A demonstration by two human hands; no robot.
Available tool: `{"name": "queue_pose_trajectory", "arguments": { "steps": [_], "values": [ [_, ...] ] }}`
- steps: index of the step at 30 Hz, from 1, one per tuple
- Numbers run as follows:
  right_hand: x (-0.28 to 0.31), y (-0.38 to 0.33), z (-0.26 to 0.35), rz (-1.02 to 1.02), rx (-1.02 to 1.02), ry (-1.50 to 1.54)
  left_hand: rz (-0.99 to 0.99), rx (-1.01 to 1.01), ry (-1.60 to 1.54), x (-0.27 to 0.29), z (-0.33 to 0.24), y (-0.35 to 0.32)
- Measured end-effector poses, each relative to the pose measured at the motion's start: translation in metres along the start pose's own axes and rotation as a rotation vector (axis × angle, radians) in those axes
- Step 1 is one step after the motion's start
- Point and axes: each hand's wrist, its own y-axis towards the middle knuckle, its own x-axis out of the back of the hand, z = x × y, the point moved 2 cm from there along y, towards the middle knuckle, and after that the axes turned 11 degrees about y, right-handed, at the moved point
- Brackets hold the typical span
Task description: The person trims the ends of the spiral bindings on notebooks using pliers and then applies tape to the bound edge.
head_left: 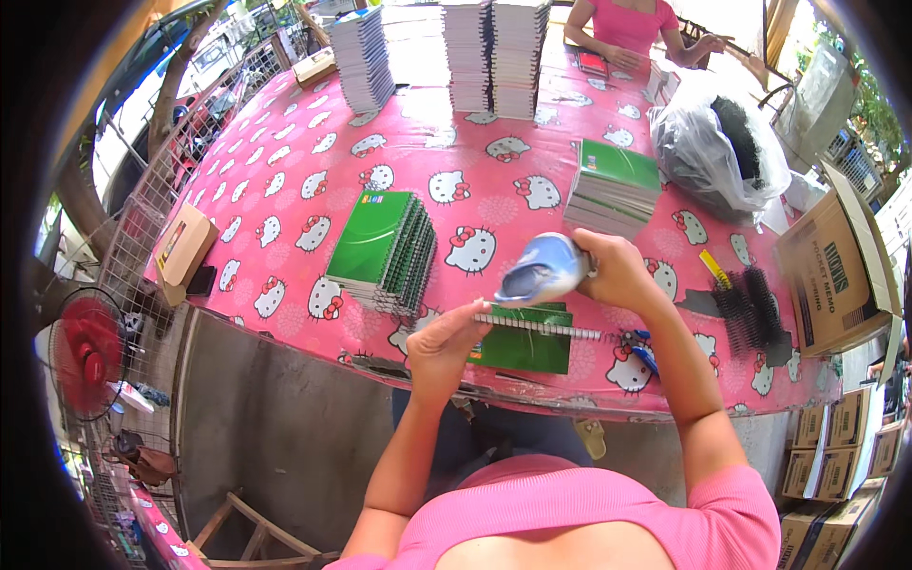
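while left fingers [454, 328] clamped on a green notebook's [524, 347] wire spine; right fingers [608, 271] wrapped round blue-white pliers [541, 271]

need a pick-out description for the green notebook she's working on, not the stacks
On the pink cat-print table, look at the near edge right in front of the person. The green notebook lies there alone under both hands, its white spiral coil along the top edge. The other green notebooks sit in stacks farther back.

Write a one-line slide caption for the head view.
Left hand steadies a green spiral notebook while the right hand holds a blue tool above it.
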Motion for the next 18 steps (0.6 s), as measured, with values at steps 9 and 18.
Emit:
{"name": "queue_pose_trajectory", "arguments": {
  "steps": [9,18],
  "values": [
    [0.016,-0.009,-0.008,-0.283,-0.227,-0.779,0.035,0.02,-0.118,0.002,0.001,-0.002],
    [0.014,-0.123,-0.022,-0.272,-0.051,-0.88,-0.125,-0.66,0.327,-0.013,-0.077,0.004]
  ]
}}
